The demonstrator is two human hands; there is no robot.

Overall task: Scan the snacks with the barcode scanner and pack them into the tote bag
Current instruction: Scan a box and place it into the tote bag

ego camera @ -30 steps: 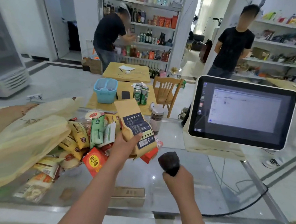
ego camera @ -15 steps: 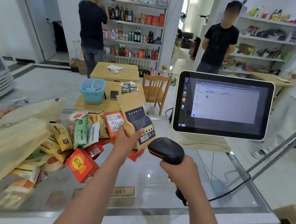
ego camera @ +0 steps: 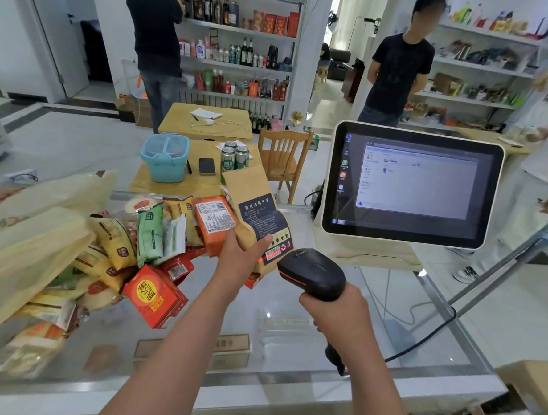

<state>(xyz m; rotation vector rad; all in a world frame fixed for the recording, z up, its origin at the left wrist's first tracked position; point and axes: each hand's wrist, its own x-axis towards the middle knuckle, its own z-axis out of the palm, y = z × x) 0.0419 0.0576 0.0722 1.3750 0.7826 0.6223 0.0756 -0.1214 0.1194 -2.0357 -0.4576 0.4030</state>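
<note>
The right hand (ego camera: 336, 317) is gripping the handle of the black pistol-shaped plastic barcode scanner with an orange stripe (ego camera: 313, 274), with all fingers curled round it, above the glass counter (ego camera: 290, 336). The head of the scanner is pointing toward 10 o'clock, just beside the brown kraft-paper snack pouch (ego camera: 253, 212). The left hand (ego camera: 241, 253) is holding this pouch by its lower part. The thumb is lying on the front and the other fingers are hiding behind. The pouch is leaning a little toward 11 o'clock. It is carrying a dark blue label with pale print, and a red scan line is shining across the barcode at its lower corner. At 9 o'clock from the pouch, the pile of colourful snack packs (ego camera: 149, 231) is lying on the counter. Farther toward 9 o'clock the pale beige tote bag (ego camera: 29, 250) is lying. At 2 o'clock the white-framed monitor (ego camera: 412, 183) is standing.
</note>
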